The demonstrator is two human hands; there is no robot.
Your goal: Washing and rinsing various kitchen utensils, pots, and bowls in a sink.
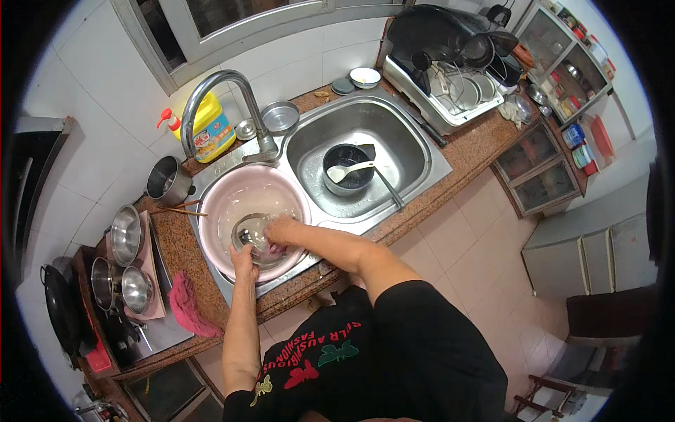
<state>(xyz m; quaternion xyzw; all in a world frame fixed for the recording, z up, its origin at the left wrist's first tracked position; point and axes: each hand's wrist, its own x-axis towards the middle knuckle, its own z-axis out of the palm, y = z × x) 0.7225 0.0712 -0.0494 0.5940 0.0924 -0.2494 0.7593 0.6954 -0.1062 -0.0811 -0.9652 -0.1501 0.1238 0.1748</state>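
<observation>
A pink plastic basin [210, 203] holding cloudy water sits in the left sink bowl. Inside it, my left hand [244, 262] grips the rim of a round metal bowl [238, 226], tilted in the water. My right hand [282, 232] is at the bowl's right side with a pinkish cloth [277, 248] bunched under its fingers, partly hidden. A chrome faucet [224, 76] arches behind the basin. In the right sink bowl stands a dark-lined pot [345, 187] with a white ladle [350, 171] across it and a black-handled spatula [389, 187] beside it.
A yellow detergent jug [211, 126], a saucepan [169, 182] and wooden chopsticks [182, 209] stand around the basin. Left on the counter are a red cloth [187, 311] and steel bowls [126, 235]. A white dish rack [422, 100] full of dishes stands right of the sink.
</observation>
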